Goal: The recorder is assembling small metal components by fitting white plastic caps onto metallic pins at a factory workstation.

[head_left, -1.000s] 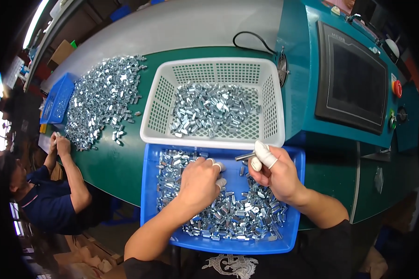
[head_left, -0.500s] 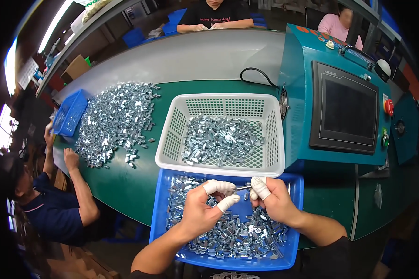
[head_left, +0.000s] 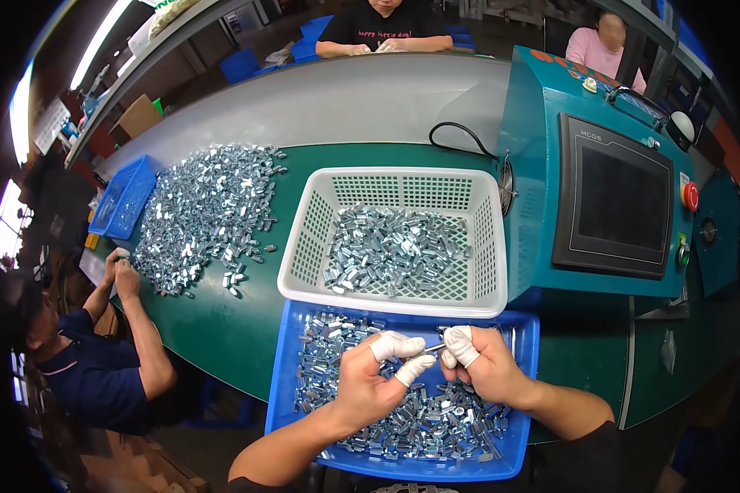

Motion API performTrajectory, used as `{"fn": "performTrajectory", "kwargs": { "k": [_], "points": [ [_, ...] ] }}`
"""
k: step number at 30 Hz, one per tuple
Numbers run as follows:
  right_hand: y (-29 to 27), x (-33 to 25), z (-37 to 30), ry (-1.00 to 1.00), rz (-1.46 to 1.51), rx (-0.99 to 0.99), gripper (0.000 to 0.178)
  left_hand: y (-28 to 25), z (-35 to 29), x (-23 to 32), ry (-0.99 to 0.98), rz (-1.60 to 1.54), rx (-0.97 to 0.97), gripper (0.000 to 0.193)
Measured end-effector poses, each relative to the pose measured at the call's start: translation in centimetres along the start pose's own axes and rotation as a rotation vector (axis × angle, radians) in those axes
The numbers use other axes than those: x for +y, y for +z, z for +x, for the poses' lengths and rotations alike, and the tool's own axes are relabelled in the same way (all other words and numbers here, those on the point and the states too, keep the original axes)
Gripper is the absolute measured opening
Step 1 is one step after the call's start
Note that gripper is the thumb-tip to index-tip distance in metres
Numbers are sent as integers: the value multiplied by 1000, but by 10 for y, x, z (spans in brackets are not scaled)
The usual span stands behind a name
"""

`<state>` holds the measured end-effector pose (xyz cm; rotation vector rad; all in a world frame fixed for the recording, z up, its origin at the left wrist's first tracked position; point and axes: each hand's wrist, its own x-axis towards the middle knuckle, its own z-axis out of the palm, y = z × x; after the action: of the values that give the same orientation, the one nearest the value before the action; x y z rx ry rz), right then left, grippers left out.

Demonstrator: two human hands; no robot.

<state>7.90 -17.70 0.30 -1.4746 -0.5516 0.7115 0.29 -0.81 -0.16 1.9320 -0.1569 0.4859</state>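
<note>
My left hand (head_left: 376,376) and my right hand (head_left: 483,361) meet above the blue tray (head_left: 528,411), white finger cots on their fingertips. Between them runs a slim metal rod (head_left: 433,349). The fingers and thumb of my right hand are closed on its right end. My left index finger and thumb pinch about its left end; whether a small piece sits there is hidden by the fingertips. Below, the tray holds many long hexagonal metal nuts (head_left: 452,423). Just beyond stands a white perforated basket (head_left: 395,306) with more such nuts (head_left: 395,246).
A large heap of nuts (head_left: 210,214) covers the left of the green table (head_left: 214,329), beside a small blue bin (head_left: 123,201). A teal machine with a dark screen (head_left: 621,197) stands right. A co-worker's hands (head_left: 122,275) are at the heap; two other people sit beyond.
My hands have shifted slightly down and right, and the rod slants more, its left end lower. The co-worker at left has drawn a hand away from the small blue bin toward the other hand.
</note>
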Motion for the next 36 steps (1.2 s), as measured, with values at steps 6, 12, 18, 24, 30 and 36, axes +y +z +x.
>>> {"fn": "performTrajectory", "kwargs": {
  "k": [6, 12, 18, 24, 30, 36],
  "points": [
    [0, 1, -2, 36, -21, -49, 38, 3, -1, -2, -85, -106, -50, 18],
    [-2, -4, 3, 167, 113, -13, 38, 4, 6, 0, -4, 26, -22, 31],
    [-6, -4, 4, 134, 223, 15, 41, -4, 4, 4, -216, -74, -51, 28],
    [-9, -1, 5, 311, 260, -129, 47, 0, 12, 9, 132, 176, 79, 12],
    [-13, -2, 8, 560, 506, -367, 51, -5, 14, 15, 270, 210, 22, 21],
    [-17, -3, 11, 602, 596, -392, 55, -4, 14, 14, 335, 247, 19, 31]
  ]
}}
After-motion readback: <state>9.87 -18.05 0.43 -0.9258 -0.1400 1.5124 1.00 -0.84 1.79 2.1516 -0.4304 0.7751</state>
